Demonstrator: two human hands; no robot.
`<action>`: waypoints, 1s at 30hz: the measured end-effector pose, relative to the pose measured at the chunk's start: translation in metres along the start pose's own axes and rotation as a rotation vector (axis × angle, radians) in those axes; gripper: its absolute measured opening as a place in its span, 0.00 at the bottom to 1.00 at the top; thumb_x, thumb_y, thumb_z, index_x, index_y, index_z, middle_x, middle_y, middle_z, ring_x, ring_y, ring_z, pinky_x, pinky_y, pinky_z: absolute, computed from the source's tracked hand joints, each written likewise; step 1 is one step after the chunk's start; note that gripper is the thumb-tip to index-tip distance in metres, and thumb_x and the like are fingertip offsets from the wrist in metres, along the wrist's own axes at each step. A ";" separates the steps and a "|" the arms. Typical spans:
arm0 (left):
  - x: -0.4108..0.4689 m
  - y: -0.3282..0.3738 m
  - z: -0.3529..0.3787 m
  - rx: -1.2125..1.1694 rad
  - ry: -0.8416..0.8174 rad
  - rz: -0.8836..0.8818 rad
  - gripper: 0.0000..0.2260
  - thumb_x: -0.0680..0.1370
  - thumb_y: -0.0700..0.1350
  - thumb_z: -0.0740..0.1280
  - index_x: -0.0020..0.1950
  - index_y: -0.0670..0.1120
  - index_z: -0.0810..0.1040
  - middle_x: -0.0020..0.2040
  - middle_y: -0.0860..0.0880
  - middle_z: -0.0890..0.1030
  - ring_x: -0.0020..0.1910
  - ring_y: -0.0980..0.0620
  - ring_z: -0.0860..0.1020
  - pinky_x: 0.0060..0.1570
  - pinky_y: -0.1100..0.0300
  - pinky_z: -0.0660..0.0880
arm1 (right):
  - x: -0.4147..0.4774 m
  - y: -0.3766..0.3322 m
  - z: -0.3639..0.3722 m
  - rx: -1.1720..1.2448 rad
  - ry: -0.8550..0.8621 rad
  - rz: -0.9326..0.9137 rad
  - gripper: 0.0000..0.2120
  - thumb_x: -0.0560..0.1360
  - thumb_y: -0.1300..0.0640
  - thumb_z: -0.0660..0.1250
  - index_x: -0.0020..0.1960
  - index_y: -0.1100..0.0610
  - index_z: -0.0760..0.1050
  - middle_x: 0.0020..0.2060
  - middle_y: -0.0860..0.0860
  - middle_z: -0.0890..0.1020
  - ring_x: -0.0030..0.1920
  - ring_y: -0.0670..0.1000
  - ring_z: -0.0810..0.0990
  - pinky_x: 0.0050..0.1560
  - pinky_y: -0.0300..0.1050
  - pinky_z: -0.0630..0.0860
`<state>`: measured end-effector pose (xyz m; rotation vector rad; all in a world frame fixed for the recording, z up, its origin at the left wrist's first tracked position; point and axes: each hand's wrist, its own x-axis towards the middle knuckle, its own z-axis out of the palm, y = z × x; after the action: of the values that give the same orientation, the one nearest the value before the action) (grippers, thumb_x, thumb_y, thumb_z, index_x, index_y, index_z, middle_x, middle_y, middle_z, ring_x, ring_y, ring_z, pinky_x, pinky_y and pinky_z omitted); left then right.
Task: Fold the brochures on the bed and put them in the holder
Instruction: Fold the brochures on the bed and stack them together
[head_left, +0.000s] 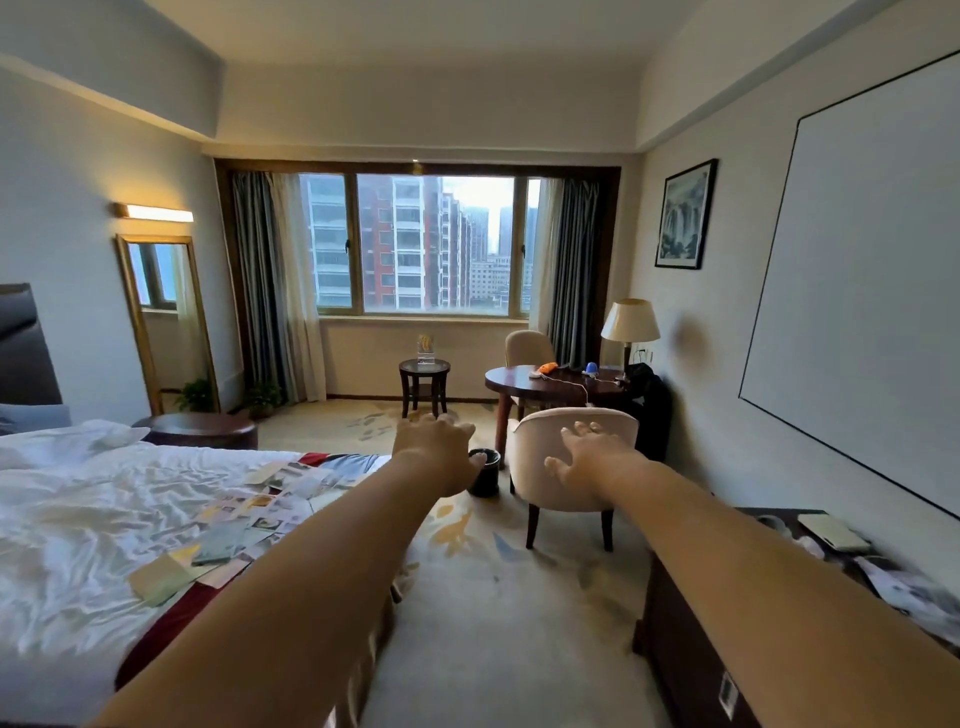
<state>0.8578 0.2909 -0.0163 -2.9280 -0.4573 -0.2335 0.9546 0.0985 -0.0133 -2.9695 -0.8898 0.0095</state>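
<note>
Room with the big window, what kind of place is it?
Most likely a hotel room. There is a bed with rumpled white sheets, a round table with armchairs, and a tall window looking out at high-rise buildings.

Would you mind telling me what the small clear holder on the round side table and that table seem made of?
The small clear holder looks like glossy acrylic or glass, being see-through. The round dark side table appears to be polished, dark-stained wood.

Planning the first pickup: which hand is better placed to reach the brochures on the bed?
Left, probably. The left hand is stretched out on the bed's side, with the scattered brochures just below and left of that arm. The right hand is over by the armchair, farther from them.
</note>
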 end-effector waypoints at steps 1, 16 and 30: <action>0.024 0.000 0.006 0.006 -0.011 0.005 0.26 0.82 0.64 0.56 0.76 0.53 0.68 0.75 0.48 0.71 0.73 0.42 0.69 0.69 0.43 0.67 | 0.021 0.006 0.002 -0.003 -0.011 0.000 0.32 0.85 0.44 0.54 0.83 0.57 0.50 0.83 0.57 0.52 0.82 0.58 0.51 0.79 0.54 0.52; 0.412 0.013 0.122 -0.075 -0.019 -0.141 0.30 0.80 0.66 0.57 0.80 0.54 0.63 0.75 0.46 0.71 0.73 0.42 0.69 0.67 0.42 0.67 | 0.438 0.116 0.025 -0.044 -0.012 -0.096 0.31 0.85 0.43 0.53 0.83 0.56 0.55 0.82 0.54 0.56 0.81 0.60 0.53 0.80 0.58 0.56; 0.730 -0.116 0.220 -0.064 -0.058 -0.252 0.29 0.81 0.66 0.56 0.80 0.57 0.62 0.77 0.48 0.69 0.74 0.44 0.68 0.69 0.40 0.65 | 0.804 0.066 0.044 -0.025 -0.039 -0.217 0.34 0.85 0.42 0.56 0.84 0.55 0.48 0.83 0.51 0.52 0.83 0.56 0.48 0.80 0.58 0.54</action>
<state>1.5362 0.6517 -0.0827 -2.9404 -0.8446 -0.1984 1.6614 0.4873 -0.0550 -2.8867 -1.2202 0.0497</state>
